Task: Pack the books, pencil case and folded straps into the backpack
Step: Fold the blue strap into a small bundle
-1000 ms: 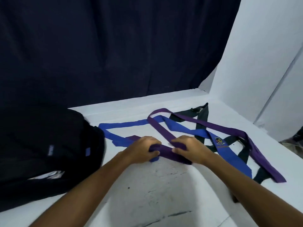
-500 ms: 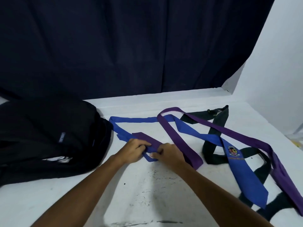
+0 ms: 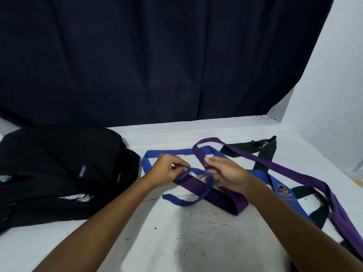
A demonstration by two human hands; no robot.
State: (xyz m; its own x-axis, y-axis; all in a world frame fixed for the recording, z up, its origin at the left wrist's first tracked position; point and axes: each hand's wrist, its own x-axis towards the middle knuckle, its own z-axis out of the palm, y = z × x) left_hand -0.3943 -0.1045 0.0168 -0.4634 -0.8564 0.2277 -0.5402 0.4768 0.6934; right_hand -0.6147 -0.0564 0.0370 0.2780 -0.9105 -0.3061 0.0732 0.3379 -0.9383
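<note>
Three long straps lie tangled on the white table [image 3: 186,242]: a blue strap [image 3: 170,153] with a crest badge, a purple strap [image 3: 275,165] and a black strap [image 3: 265,150]. My left hand [image 3: 167,170] pinches the blue strap's narrow end, lifted a little off the table. My right hand [image 3: 225,174] holds the same blue band where it loops over the purple strap's folded end [image 3: 222,199]. The black backpack [image 3: 59,163] lies on the left, its opening showing something white inside. No books or pencil case are in view.
A dark curtain [image 3: 157,55] hangs behind the table. A white wall panel [image 3: 330,95] closes the right side. The table's back edge runs just beyond the straps, and the straps trail off toward the right front corner.
Both hands moved off the purple strap's end and took up the blue strap's narrow end, lifting it into a loop. The purple end now lies folded flat beneath them.
</note>
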